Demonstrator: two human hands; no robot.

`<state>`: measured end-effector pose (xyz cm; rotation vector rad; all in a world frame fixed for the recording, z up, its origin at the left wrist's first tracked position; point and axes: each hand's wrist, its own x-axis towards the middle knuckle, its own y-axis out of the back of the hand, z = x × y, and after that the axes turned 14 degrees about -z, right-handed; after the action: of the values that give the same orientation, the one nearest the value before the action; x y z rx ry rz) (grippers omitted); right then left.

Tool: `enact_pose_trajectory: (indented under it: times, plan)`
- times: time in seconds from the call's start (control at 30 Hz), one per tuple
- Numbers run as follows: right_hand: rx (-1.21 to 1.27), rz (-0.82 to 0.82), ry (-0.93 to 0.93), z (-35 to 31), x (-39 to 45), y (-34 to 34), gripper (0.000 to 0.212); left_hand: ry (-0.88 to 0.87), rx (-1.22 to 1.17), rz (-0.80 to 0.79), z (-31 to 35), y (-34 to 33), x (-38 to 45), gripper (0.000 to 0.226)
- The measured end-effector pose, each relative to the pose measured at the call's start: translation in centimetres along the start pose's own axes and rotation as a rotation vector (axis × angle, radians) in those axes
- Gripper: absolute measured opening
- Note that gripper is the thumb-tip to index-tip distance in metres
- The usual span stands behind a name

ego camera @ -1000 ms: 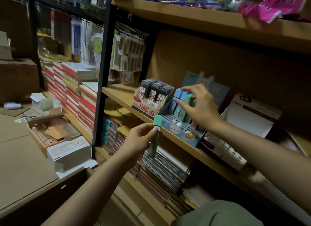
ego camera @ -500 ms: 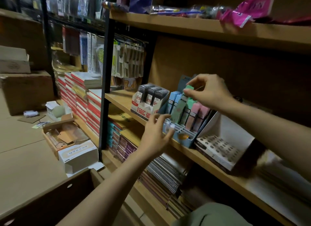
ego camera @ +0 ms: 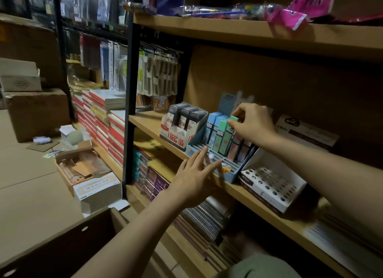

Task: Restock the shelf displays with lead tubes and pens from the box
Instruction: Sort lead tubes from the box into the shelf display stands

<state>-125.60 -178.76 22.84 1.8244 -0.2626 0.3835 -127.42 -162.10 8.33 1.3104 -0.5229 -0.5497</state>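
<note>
Since half a second ago your right hand [ego camera: 253, 125] has lowered the green lead tube [ego camera: 228, 135], fingers still pinching its cap, into the blue display tray [ego camera: 232, 177]; your left hand [ego camera: 191, 178], fingers spread and empty, steadies the tray's front edge.

Cardboard box [ego camera: 62, 246] cropped at lower edge

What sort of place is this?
Probably a stationery shop or its stockroom: wooden shelves hold lead tube displays, stacked notebooks sit alongside, and cardboard boxes stand on the floor.
</note>
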Motion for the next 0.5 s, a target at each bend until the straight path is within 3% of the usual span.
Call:
enact_pose_trajectory:
  times: [0.5]
  plan:
    - [-0.038,-0.013,-0.004,-0.21,-0.2,-0.38,0.017,-0.034,-0.046,0.064,-0.36,-0.26,0.27,0.081]
